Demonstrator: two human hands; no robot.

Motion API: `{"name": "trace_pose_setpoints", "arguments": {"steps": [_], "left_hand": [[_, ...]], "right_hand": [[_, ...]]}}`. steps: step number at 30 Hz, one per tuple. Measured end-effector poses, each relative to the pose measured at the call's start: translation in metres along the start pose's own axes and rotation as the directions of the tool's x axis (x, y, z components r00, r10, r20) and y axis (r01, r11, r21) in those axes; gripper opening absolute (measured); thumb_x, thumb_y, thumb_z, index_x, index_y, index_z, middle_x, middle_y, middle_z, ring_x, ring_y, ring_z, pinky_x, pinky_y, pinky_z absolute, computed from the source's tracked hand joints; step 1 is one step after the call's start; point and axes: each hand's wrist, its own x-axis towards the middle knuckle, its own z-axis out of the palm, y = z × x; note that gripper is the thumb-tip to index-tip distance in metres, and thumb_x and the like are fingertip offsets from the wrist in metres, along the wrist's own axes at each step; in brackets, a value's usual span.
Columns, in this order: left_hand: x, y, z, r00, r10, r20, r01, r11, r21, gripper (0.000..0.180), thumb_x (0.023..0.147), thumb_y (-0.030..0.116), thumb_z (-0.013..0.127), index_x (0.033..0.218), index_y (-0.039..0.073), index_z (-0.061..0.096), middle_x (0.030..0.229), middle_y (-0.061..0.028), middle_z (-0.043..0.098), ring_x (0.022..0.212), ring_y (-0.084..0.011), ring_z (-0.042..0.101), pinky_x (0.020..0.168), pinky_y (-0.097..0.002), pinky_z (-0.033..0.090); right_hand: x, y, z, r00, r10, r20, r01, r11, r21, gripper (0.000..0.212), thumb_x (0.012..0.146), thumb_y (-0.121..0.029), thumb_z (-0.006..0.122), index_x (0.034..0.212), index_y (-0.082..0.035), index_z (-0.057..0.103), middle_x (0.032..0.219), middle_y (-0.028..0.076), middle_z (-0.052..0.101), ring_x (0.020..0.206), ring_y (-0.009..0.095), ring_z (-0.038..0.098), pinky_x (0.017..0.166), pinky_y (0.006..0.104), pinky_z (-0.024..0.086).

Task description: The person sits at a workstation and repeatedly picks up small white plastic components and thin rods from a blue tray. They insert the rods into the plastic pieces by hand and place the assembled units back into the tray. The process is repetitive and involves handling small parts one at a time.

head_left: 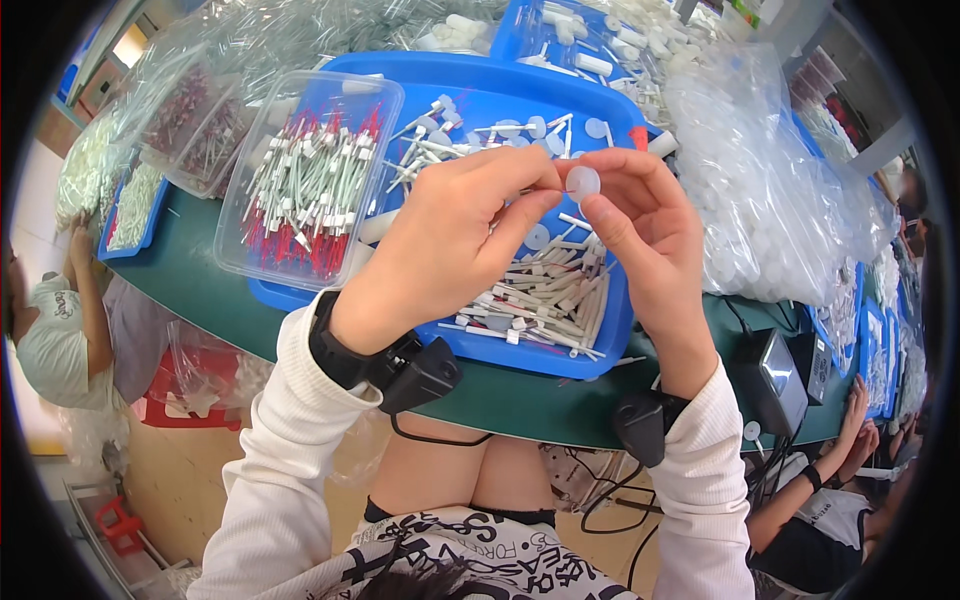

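Observation:
My left hand (450, 245) and my right hand (645, 235) meet above a blue tray (520, 350). The fingertips of my right hand pinch a small round white disc (583, 183). My left thumb and forefinger close on something thin right beside that disc; the piece is too small to make out. Under the hands the tray holds several white tube pieces (545, 300) in a loose pile, and more white discs with stems (500, 135) lie at its far end.
A clear plastic box (310, 180) of white and red tipped pieces sits left in the tray. A big clear bag of white discs (760, 200) lies to the right. The green table edge (520, 400) runs below. Other people sit at left (60, 320) and right (830, 480).

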Motion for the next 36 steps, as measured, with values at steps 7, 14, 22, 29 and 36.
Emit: {"name": "trace_pose_setpoints", "arguments": {"steps": [7,14,22,29,36], "left_hand": [[-0.003,0.005,-0.004,0.999,0.029,-0.045,-0.017,0.971,0.24,0.006,0.082,0.001,0.064,0.088,0.001,0.065,0.081,-0.0097,0.066,0.069,-0.0213,0.065,0.06,-0.0289,0.049],[-0.004,0.008,-0.004,0.998,0.062,-0.005,-0.057,0.933,0.356,0.008,0.081,0.002,0.065,0.089,0.004,0.066,0.081,-0.01,0.066,0.069,-0.0252,0.065,0.06,-0.0307,0.05],[-0.005,0.006,-0.004,0.998,0.053,0.024,-0.058,0.951,0.302,0.008,0.084,0.003,0.063,0.091,0.003,0.065,0.085,-0.0107,0.067,0.073,-0.0277,0.066,0.061,-0.0314,0.051],[-0.007,0.004,0.004,0.993,-0.122,-0.004,0.122,0.992,0.028,0.007,0.088,0.004,0.06,0.093,0.0,0.063,0.087,-0.0127,0.068,0.076,-0.0287,0.066,0.065,-0.0338,0.05],[-0.005,-0.003,-0.003,0.997,0.061,0.044,-0.07,0.966,0.251,0.009,0.086,0.003,0.062,0.094,0.0,0.065,0.079,-0.0135,0.068,0.071,-0.028,0.063,0.063,-0.0334,0.049]], "right_hand": [[0.0,0.003,0.0,0.998,-0.06,0.006,0.061,0.985,-0.159,0.025,0.086,-0.001,0.066,0.11,0.002,0.058,0.108,0.011,0.066,0.103,0.018,0.063,0.094,0.0305,0.048],[-0.001,0.006,-0.001,0.992,-0.129,0.006,0.124,0.934,-0.334,0.024,0.083,-0.002,0.069,0.106,0.001,0.063,0.104,0.009,0.067,0.098,0.018,0.065,0.09,0.0301,0.05],[-0.001,0.004,0.002,0.992,-0.123,-0.013,0.108,0.91,-0.4,0.023,0.081,-0.004,0.071,0.103,0.001,0.065,0.1,0.008,0.069,0.093,0.017,0.067,0.085,0.0282,0.051],[-0.001,0.002,-0.005,0.999,-0.05,-0.015,0.043,0.946,-0.323,0.024,0.082,-0.004,0.071,0.104,0.001,0.066,0.101,0.007,0.069,0.092,0.015,0.065,0.086,0.028,0.051],[0.0,0.003,-0.003,1.0,-0.015,-0.027,0.007,0.958,-0.285,0.024,0.082,-0.003,0.071,0.105,0.002,0.067,0.1,0.007,0.069,0.091,0.014,0.065,0.085,0.0271,0.05]]}}
